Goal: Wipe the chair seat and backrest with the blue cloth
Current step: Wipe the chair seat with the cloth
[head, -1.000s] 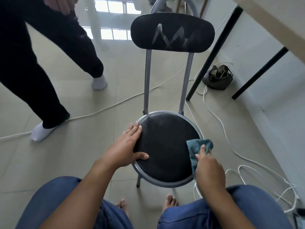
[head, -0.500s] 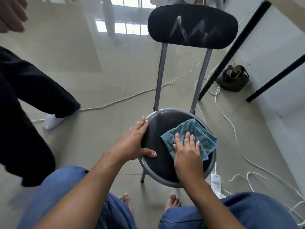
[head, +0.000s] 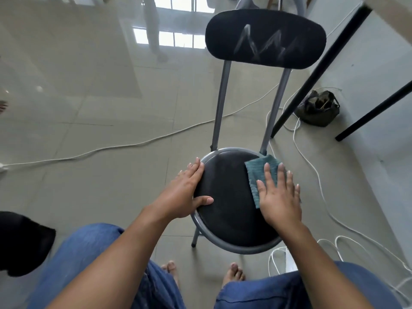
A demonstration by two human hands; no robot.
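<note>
A grey metal chair stands in front of me with a round black seat and a black oval backrest marked with white zigzag streaks. The blue cloth lies on the right rear part of the seat. My right hand lies flat on the cloth with fingers spread, pressing it onto the seat. My left hand grips the seat's left rim, thumb on the cushion.
White cables trail over the tiled floor right of and behind the chair. A dark bag sits by black table legs at the right. A person's dark trouser leg is at the left edge. My knees and bare feet are below.
My right hand spread the cloth on the seat, then slid it toward the right rear edge. The other person has moved away to the left. My left hand stays on the rim.
</note>
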